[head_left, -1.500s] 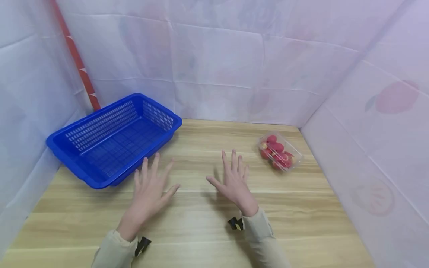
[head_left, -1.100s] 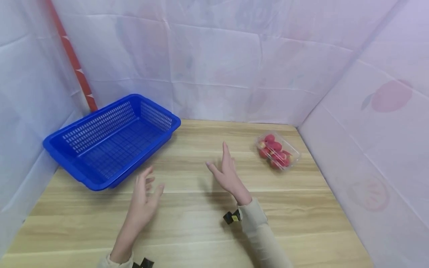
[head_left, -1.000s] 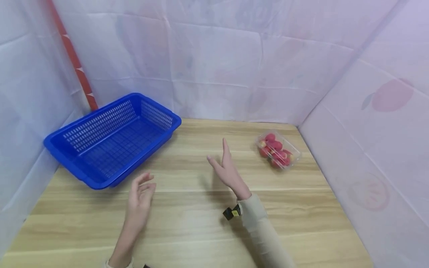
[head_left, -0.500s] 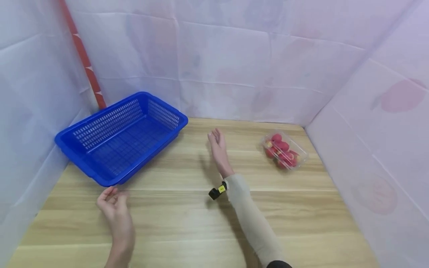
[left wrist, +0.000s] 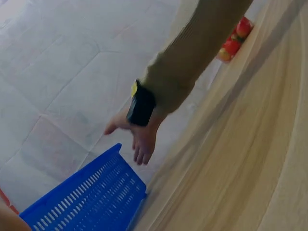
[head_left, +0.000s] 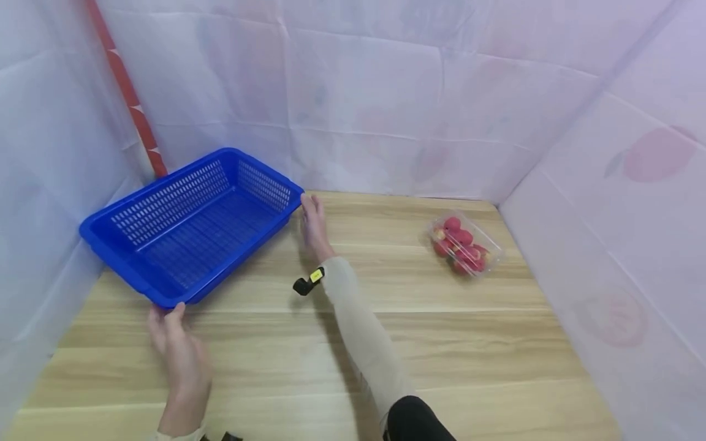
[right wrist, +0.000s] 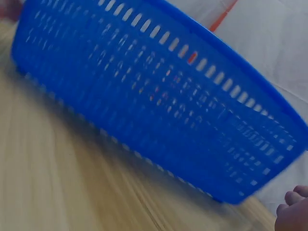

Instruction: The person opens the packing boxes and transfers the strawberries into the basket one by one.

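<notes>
Pale, creased fabric walls [head_left: 358,79] w/ faded fruit prints enclose a light wood-grain surface [head_left: 458,349], where an oblong blue plastic basket w/ slotted sides [head_left: 242,252] sits upright at far L. Person's bare L hand [head_left: 181,361] is at basket's nr corner, fingertips at the rim; can't tell if its grip pinches. Bare R hand [head_left: 315,225], arm in beige sleeve [head_left: 366,343], is at the far end of same long side; L-wrist view shows that grip loose, thumb spread from fingers, just beside basket. Black device w/ yellow label [head_left: 309,282] is on R wrist. Well apart, back R, clear rectangular plastic container [head_left: 489,250] holds small red fruit w/ yellowish patches [head_left: 467,253]. Red strip w/ white marks [head_left: 122,79] runs up bkgd. behind basket.
</notes>
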The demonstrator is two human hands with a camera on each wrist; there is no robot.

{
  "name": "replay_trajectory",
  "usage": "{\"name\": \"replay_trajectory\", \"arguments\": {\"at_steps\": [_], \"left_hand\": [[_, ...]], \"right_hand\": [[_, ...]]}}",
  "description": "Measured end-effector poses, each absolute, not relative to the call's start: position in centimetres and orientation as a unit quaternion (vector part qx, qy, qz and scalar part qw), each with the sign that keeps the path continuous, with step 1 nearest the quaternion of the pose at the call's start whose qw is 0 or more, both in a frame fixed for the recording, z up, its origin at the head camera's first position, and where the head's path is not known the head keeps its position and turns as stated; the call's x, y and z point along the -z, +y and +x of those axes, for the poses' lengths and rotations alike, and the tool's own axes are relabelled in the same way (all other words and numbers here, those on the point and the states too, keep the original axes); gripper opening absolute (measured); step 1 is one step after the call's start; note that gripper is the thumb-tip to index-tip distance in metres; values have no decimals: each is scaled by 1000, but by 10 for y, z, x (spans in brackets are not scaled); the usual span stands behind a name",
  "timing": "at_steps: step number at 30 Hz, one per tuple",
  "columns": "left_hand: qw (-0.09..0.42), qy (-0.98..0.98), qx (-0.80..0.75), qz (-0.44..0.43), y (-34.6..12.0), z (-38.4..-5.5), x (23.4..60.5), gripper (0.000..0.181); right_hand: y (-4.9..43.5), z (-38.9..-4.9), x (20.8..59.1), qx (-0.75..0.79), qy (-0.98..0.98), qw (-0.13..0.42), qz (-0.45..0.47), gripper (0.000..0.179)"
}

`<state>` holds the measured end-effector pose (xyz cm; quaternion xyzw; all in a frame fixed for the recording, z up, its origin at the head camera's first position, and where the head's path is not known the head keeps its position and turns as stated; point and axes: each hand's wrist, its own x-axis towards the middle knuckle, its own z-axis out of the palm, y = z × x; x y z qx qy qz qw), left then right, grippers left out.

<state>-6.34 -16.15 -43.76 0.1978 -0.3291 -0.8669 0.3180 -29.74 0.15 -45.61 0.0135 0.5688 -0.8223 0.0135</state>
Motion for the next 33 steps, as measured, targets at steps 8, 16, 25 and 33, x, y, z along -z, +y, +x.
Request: {"name": "replay_trajectory", "arguments": {"at_steps": [8, 16, 25, 33], "left_hand": [[279, -292, 899, 170, -159, -61, 435, 41], [228, -268, 908, 227, -167, -60, 434, 21], [94, -291, 929, 208, -174, -44, 432, 10], [-7, -231, 973, 10, -174, -29, 440, 39]], "right_hand": [[-24, -300, 453, 820, 572, -3, -5, 54], [-23, -299, 453, 792, 611, -7, 8, 56], [8, -296, 448, 754, 656, 34, 2, 58], [42, -295, 444, 725, 683, 90, -7, 64]]}}
